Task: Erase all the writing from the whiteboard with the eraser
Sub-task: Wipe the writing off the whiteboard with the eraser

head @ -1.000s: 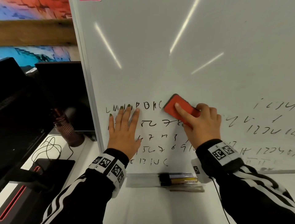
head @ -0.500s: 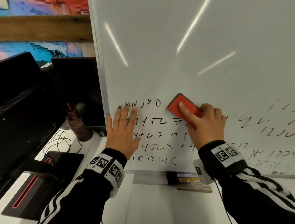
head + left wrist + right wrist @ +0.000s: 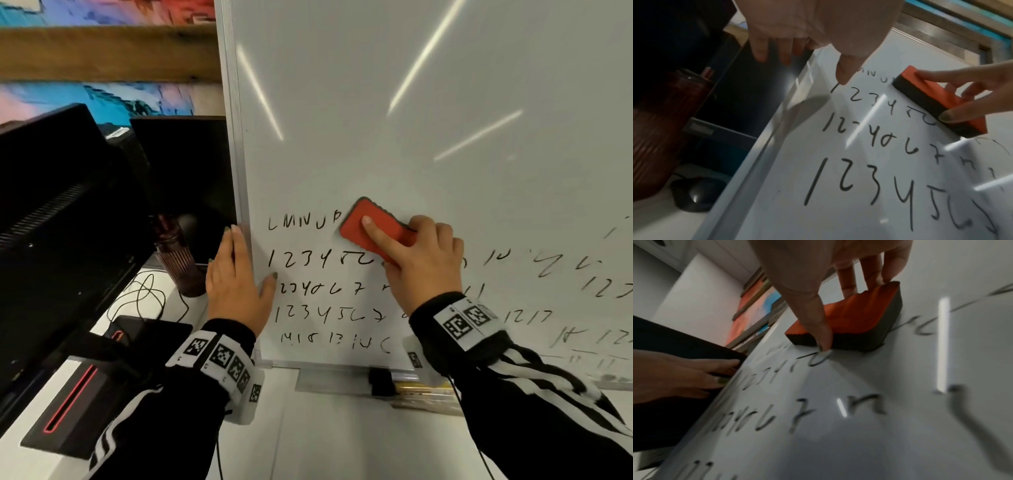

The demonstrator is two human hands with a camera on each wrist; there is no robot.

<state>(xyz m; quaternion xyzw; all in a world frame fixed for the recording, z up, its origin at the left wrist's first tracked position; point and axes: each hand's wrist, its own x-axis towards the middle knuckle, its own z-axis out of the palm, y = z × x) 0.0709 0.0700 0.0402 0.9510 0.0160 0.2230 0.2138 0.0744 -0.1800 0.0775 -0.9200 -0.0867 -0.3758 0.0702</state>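
Right hand (image 3: 423, 263) pinches the red eraser (image 3: 371, 226) by its long sides, forefinger on top, felt flat against the whiteboard (image 3: 411, 164) beside the top row of letters. Light, probably spongy foam, it suits this side grip; left hand (image 3: 236, 284) lies open on the board's edge

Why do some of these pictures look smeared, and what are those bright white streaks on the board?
Head view: sharp; the streaks are light glare on the glossy whiteboard. Left wrist view: fairly crisp writing, glare bars, the left hand casting a soft shadow on the board. Right wrist view: heavily blurred, writing smeared around the eraser, and the board lines bend from the wide lens.
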